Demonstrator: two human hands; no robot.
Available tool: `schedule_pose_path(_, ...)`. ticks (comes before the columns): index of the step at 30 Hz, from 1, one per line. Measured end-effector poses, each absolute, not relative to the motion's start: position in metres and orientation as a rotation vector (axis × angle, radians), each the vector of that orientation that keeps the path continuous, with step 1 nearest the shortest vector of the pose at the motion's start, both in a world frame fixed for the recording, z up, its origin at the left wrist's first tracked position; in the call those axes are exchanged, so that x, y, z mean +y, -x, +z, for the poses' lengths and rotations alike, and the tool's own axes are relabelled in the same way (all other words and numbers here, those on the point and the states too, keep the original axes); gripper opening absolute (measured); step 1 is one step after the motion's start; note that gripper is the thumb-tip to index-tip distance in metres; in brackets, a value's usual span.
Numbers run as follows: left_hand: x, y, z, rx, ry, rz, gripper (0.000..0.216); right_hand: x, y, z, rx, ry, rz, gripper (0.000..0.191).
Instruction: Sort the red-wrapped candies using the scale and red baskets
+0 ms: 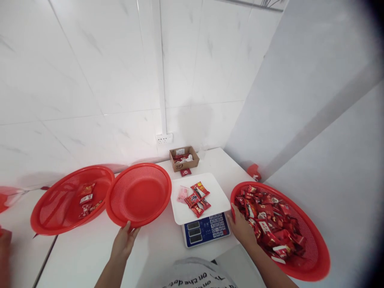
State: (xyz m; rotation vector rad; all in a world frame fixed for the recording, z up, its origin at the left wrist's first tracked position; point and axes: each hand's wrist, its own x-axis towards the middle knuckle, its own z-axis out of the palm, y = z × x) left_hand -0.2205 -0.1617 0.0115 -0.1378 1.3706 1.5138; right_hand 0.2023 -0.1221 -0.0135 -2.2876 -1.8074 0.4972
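Note:
My left hand grips the near rim of a round red plastic basket, thumb on top; nothing lies in it. My right hand is at the left rim of another red basket, its fingers closed over the edge. That basket holds a heap of small red-wrapped packets. Between my hands stands a digital scale with a white tray. Several red packets and a pink packet lie on the tray.
At the left, a wider red basket holds a few packets. A small cardboard box stands behind the scale, with a red packet before it. Another person's hand shows at the left edge. Walls border the table's back and right.

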Motion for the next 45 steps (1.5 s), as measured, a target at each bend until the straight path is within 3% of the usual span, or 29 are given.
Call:
schedule_pose_path(21, -0.089, 0.189, 0.004, 1.178, 0.275, 1.675, 0.009, -0.119, -0.209, -0.026, -1.806, 2.22, 0.517, 0.056)
schedule_pose_path(32, -0.073, 0.176, 0.016, 1.264, 0.195, 1.442, 0.006, -0.118, -0.213, -0.031, -1.772, 2.14, 0.537, 0.055)
schedule_pose_path(38, -0.078, 0.142, 0.022, 1.451, -0.074, 1.253, 0.02, -0.117, -0.218, -0.034, -1.769, 2.063, 0.554, 0.055)
schedule_pose_path(42, -0.085, 0.093, 0.02, 1.558, -0.494, 1.15, 0.017, -0.118, -0.219, -0.034, -1.755, 2.016, 0.54, 0.052)
schedule_pose_path(45, -0.083, 0.054, 0.019, 1.519, -0.837, 1.093, 0.042, -0.118, -0.22, -0.033, -1.734, 1.987, 0.542, 0.052)
